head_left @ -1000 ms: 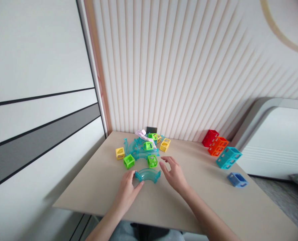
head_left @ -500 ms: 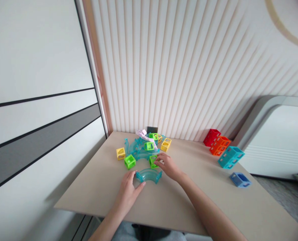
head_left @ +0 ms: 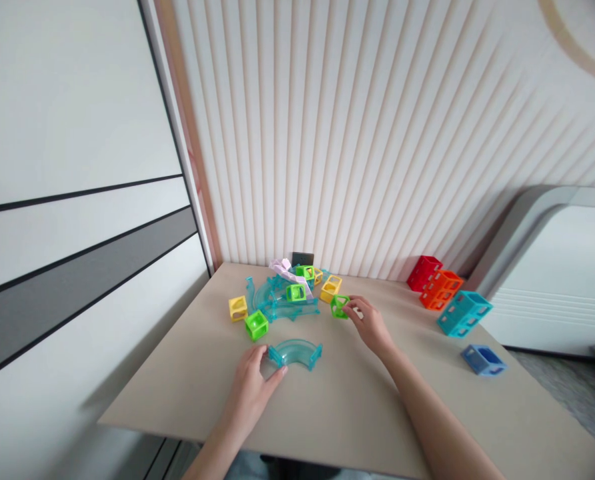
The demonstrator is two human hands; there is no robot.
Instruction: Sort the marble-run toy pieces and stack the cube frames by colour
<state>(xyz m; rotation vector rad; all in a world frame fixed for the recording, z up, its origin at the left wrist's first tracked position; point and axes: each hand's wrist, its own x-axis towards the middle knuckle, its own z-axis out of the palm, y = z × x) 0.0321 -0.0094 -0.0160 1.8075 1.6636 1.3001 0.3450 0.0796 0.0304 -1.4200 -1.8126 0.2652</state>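
My left hand (head_left: 255,381) has its thumb and fingers around the left end of a translucent teal curved track piece (head_left: 296,351), which rests on the table near the front. Farther right, my right hand (head_left: 370,325) pinches a green open-sided cube block (head_left: 338,307) between thumb and fingertips. That block is close to a yellow block (head_left: 330,288) lying just beyond it. Another green cube block (head_left: 256,325) sits behind and left of the curved track, with a yellow cube block (head_left: 237,309) beside it.
A pile of teal track pieces (head_left: 292,309) lies toward the wall, with a green block (head_left: 295,293) and a lilac piece (head_left: 283,268) on it. To the right stand red (head_left: 423,273), orange (head_left: 440,291), teal (head_left: 463,314) and blue (head_left: 482,360) blocks.
My right hand has moved right and slightly away from me, carrying the green cube block from behind the curved track toward the yellow block. My left hand stays at the track.
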